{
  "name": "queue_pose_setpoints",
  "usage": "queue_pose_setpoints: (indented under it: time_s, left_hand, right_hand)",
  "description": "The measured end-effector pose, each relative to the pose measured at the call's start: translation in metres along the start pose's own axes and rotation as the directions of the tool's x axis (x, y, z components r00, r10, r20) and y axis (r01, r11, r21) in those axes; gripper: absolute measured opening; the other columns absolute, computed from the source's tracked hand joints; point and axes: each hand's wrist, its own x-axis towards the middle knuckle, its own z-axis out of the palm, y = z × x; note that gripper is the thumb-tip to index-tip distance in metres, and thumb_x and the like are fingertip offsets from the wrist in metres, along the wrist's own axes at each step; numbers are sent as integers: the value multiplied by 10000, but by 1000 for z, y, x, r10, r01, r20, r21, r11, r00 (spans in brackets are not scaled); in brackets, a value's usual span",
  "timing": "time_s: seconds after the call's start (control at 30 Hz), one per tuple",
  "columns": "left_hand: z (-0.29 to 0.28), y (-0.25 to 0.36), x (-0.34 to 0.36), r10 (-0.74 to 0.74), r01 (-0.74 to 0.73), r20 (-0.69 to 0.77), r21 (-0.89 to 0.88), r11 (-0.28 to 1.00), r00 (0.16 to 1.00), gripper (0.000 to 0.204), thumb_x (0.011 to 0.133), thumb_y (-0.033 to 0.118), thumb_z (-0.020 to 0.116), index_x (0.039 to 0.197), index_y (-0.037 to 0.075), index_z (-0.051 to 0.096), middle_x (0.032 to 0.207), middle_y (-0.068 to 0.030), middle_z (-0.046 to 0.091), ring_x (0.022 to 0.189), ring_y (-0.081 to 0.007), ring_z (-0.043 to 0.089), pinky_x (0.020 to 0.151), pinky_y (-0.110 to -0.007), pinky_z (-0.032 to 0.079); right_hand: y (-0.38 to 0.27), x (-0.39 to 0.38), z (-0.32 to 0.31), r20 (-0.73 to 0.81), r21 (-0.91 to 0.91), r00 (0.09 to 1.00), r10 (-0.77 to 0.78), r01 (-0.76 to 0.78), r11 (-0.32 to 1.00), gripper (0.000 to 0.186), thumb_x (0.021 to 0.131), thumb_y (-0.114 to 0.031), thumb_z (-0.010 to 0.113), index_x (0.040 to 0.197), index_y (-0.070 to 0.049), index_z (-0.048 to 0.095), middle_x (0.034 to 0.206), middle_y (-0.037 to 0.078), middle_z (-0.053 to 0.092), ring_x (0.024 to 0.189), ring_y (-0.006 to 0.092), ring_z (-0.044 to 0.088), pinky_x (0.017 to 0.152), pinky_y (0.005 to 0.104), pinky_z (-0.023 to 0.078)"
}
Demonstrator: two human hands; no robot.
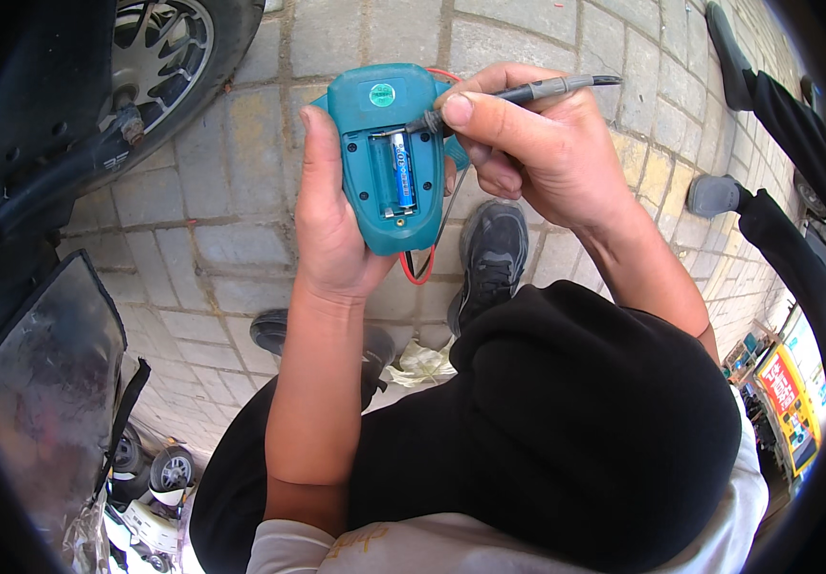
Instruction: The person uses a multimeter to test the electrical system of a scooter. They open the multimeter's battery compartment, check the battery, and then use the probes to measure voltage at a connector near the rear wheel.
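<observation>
My left hand [331, 215] is wrapped round a teal multimeter [360, 110], its back turned up, with a round green sticker near the top. In its uncovered battery compartment [381, 177], one blue and silver battery [402, 172] lies lengthwise on the right side; the left side shows bare plastic. A slim grey and black tool [532, 91] is pinched in my right hand [537, 134]. Its dark inner end is at the upper right edge of the compartment; whether it touches cannot be told. Red and black wires [418, 273] loop out below the multimeter.
A vehicle wheel [164, 67] stands at the upper left, above a dark panel [49, 344]. Other people's dark-clothed legs [781, 124] are at the right. My shoes [492, 253] rest on grey paving [231, 244], near a crumpled pale leaf-like piece [422, 364].
</observation>
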Motion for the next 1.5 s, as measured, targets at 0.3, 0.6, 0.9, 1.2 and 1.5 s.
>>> queue_pose_setpoints:
  time_s: [0.3, 0.6, 0.9, 1.2, 1.5]
  left_hand:
    - [14, -1, 1, 43, -41, -80, 16, 999, 996, 763, 988, 648, 243, 1261, 2, 543, 1050, -120, 657, 838, -198, 655, 721, -311, 555]
    - [10, 2, 2, 41, -43, -44, -64, 997, 998, 771, 975, 666, 264, 1281, 11, 533, 1106, -143, 652, 917, -226, 659, 774, -361, 560]
    - [7, -4, 2, 59, -59, 0, -142, 988, 998, 758, 982, 654, 265, 1290, 13, 527, 1155, -136, 638, 1061, -233, 631, 928, -364, 519]
    - [7, -4, 1, 66, -69, -40, -81, 994, 997, 723, 994, 630, 274, 1267, 18, 546, 1137, -119, 645, 1040, -216, 633, 905, -349, 521]
    - [3, 2, 0, 52, -55, -70, -35, 998, 996, 695, 1000, 612, 286, 1284, 31, 541, 1183, -110, 635, 1044, -208, 636, 879, -342, 535]
  right_hand:
    - [6, -10, 4, -38, -69, 986, -161, 158, 985, 163, 863, -113, 705, 926, 34, 670, 682, 51, 629, 573, 80, 565, 498, 212, 426]
    - [13, -11, 2, 130, -454, 709, -693, 664, 594, 141, 748, 17, 713, 887, 21, 693, 758, 78, 667, 668, 134, 630, 598, 259, 497]
    - [8, -9, 6, 315, -563, 607, -730, 739, 371, 211, 732, 71, 713, 933, 23, 674, 729, 116, 657, 659, 205, 647, 687, 326, 538]
    - [14, -6, 5, 401, -564, 537, -742, 783, 262, 235, 731, 85, 741, 949, 27, 674, 796, 119, 665, 718, 232, 659, 686, 321, 541]
    - [9, -2, 1, 444, -504, 533, -720, 813, 292, 179, 797, 50, 710, 972, 26, 685, 828, 109, 667, 720, 167, 635, 678, 282, 522]
